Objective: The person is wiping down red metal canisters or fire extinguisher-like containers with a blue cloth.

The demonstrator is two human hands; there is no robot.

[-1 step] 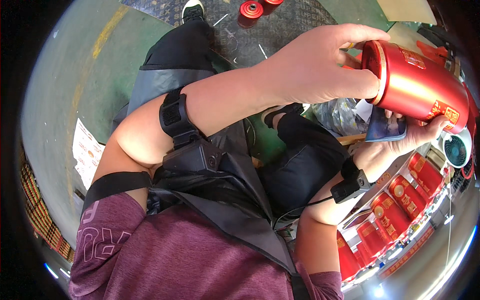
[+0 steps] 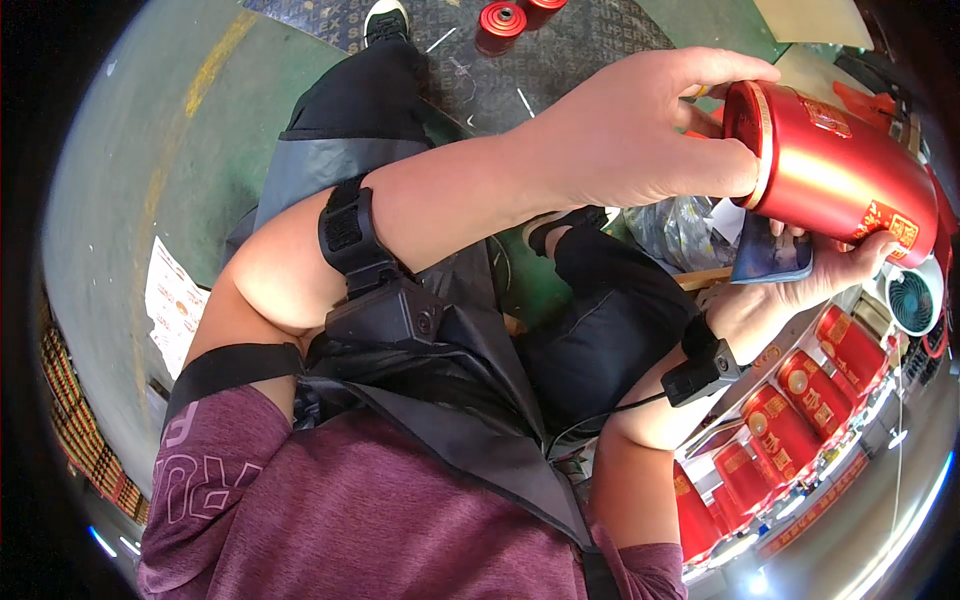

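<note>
A shiny red cylindrical canister (image 2: 840, 165) with gold labels lies tilted on its side at the upper right, between both hands. My left hand (image 2: 665, 130) reaches across and is closed on its near-left end, at the gold-edged rim. From below, my right hand (image 2: 825, 270) supports the other end, its thumb pressed against the canister's side. A blue cloth-like piece (image 2: 775, 255) sits by my right hand's fingers under the canister; whether it is worn or held I cannot tell. Some fingertips of my left hand are hidden at the rim.
Two red round tins (image 2: 502, 25) stand on a dark printed board (image 2: 590, 25) ahead. Several red canisters (image 2: 780, 425) are lined up at the right. A small fan (image 2: 912, 298) and a clear plastic bag (image 2: 670, 235) are nearby. A printed sheet (image 2: 177, 305) lies on the left.
</note>
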